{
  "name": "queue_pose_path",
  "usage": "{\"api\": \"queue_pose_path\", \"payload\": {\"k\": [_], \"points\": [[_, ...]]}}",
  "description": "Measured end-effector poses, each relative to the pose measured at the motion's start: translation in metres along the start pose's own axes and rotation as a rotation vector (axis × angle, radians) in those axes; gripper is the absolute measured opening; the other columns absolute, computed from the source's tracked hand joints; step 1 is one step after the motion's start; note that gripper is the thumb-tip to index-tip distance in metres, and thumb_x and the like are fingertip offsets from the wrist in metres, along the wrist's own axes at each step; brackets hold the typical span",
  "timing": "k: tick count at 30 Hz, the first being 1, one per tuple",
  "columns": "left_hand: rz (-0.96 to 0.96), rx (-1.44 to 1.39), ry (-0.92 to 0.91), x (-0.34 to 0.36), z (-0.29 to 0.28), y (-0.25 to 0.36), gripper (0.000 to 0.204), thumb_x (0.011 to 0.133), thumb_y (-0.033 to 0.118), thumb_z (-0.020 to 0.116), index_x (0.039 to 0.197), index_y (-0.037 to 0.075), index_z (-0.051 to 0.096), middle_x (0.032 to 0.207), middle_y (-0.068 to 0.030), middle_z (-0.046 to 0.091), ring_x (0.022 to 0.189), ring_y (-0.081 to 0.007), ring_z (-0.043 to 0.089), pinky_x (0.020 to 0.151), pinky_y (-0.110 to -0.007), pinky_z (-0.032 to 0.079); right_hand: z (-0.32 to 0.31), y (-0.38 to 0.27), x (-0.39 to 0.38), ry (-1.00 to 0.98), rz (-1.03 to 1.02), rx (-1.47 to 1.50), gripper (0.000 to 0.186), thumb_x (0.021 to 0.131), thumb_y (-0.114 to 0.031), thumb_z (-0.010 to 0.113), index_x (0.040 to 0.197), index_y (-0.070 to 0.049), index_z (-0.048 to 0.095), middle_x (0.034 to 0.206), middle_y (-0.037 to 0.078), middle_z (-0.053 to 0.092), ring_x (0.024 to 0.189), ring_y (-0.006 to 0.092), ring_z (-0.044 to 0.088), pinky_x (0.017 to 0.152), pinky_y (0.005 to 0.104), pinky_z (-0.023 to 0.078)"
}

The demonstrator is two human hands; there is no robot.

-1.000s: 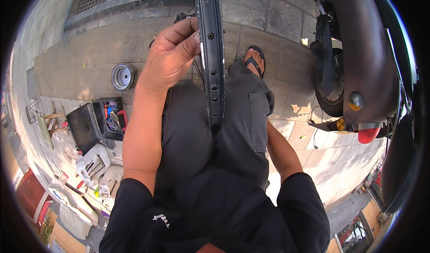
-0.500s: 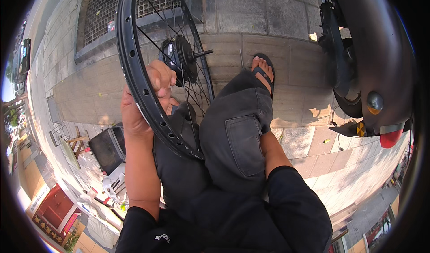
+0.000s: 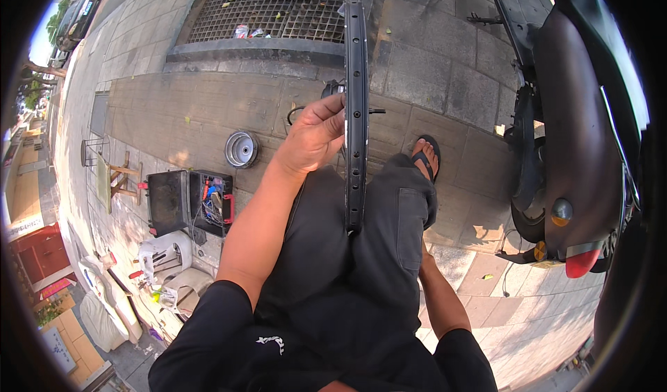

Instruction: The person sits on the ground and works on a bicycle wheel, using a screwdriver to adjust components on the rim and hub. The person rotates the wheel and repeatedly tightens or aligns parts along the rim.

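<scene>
The left hand [image 3: 314, 138] pinches the wheel rim [image 3: 356, 124], probably steadying it between the thighs [image 3: 316, 215]; right hand hidden, grip unclear.

Black wheel rim [image 3: 356, 131], edge-on, upright, scuffed

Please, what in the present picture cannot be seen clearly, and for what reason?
Head view:
Right hand: hidden behind the right trouser leg.
Left hand: partly hidden by the wheel rim.
Wheel hub: mostly hidden by the rim.
Scooter: cut off by the dark border.
Toolbox: contents too small to identify.
</scene>
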State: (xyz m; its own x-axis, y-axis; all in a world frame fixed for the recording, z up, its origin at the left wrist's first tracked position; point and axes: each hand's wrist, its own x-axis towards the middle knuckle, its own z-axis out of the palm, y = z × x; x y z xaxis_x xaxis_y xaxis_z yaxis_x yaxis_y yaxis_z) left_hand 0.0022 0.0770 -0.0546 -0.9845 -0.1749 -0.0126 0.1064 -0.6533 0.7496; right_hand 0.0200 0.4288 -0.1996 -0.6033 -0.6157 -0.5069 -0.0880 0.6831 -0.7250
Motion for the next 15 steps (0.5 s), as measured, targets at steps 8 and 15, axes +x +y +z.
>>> {"api": "queue_pose_path", "payload": {"k": [8,15], "points": [[-0.011,-0.075,-0.092,0.008,-0.004,-0.017,0.034,0.108,0.012,0.063,0.139,-0.001,0.063,0.116,-0.0006,0.069,0.107,-0.0107,0.064,0.096,-0.028,0.050,-0.192,-0.094,-0.085,0.719,-0.040,-0.125,0.047,0.095,-0.012,0.061,0.139,0.004,0.052,0.130,0.017,0.058,0.115,0.0265,0.059,0.101,0.0365,0.047],[-0.020,-0.055,-0.117,0.017,-0.007,-0.025,0.035,0.109,0.014,0.062,0.140,-0.002,0.061,0.114,-0.0020,0.071,0.102,-0.0117,0.067,0.090,-0.029,0.055,-0.244,-0.277,-0.072,0.638,-0.696,0.037,0.036,0.091,-0.009,0.069,0.123,0.004,0.061,0.127,0.014,0.064,0.111,0.0186,0.061,0.098,0.0309,0.049]]}}
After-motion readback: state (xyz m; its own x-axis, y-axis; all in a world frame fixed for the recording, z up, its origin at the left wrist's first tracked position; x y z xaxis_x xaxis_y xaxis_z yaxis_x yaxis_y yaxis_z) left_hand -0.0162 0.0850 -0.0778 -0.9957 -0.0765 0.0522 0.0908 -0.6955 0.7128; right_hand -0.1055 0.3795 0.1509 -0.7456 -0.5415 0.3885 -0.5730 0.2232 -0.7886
